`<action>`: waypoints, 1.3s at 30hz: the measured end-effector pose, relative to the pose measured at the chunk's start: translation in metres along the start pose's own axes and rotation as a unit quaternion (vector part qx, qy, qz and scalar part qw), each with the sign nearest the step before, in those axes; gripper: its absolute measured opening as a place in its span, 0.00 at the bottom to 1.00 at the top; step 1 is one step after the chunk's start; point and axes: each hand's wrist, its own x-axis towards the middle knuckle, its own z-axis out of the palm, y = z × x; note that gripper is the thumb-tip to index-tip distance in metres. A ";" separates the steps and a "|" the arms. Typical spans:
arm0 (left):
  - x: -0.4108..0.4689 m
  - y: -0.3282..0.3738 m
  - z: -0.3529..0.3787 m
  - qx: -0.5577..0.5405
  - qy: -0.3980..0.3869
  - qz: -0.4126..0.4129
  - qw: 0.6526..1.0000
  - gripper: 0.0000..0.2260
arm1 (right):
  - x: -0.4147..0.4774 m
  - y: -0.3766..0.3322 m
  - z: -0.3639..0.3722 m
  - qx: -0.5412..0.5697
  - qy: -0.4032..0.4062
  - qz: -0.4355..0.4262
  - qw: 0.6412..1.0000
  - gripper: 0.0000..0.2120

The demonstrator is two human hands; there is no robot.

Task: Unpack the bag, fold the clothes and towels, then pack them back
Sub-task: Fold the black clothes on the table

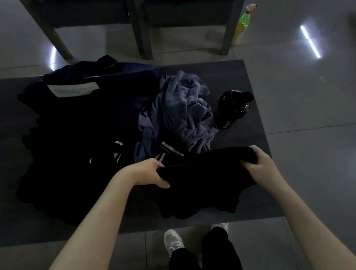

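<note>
— Dark grey desk (251, 75) on a glossy grey tiled floor (310, 108), seen from above. What are the hands doing?

— Both grip one black fabric garment (203, 183). The left hand (149, 173) has its fingers curled over the left end of the top edge, thumb below. The right hand (257, 163) bunches the right end in a closed fist.

— Where does the garment lie?

— Its top edge is stretched between the hands. The rest sags in folds onto the desk, near the front edge, on the right side.

— And just beyond it?

— A crumpled blue-grey fleece towel (182, 113) lies in an unfolded heap, touching the garment's far edge. Left of the towel spreads a pile of black sportswear with white stripes and lettering (119, 147), reaching the left hand.

— The bag?

— Behind that pile, at the far left of the desk, a dark navy fabric bag (110, 80) lies slumped, with a white paper label (71, 89) on top.

— Anything else on the desk?

— A glossy black plastic bottle (232, 108) is just right of the towel. Whether it stands or lies, I cannot tell.

— Off the desk?

— Dark chair legs (142, 32) stand on the floor beyond the far edge, with a green and yellow spray bottle (244, 22) beside the right one. Below the near edge are the person's white shoes (171, 239) and black trousers (219, 258).
</note>
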 end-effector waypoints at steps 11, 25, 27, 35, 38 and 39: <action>-0.056 0.004 -0.032 0.022 -0.082 -0.095 0.992 0.25 | -0.048 -0.031 -0.054 0.009 -0.233 0.259 0.937 0.09; -0.025 0.016 -0.066 0.060 0.056 -0.021 0.996 0.06 | -0.018 -0.004 -0.040 0.061 0.019 0.214 0.975 0.08; -0.001 0.020 -0.066 0.057 0.136 -0.005 0.989 0.07 | -0.002 0.005 -0.030 0.036 0.065 0.196 0.978 0.05; 0.087 0.037 -0.053 0.107 0.391 0.038 0.914 0.10 | 0.063 0.040 -0.002 0.038 0.201 0.153 0.967 0.06; 0.096 0.027 -0.038 0.109 0.403 0.047 0.907 0.17 | 0.071 0.051 0.005 0.051 0.141 0.186 0.971 0.19; 0.093 0.022 -0.027 0.114 0.424 0.056 0.897 0.17 | 0.068 0.056 0.007 0.048 0.112 0.199 0.972 0.25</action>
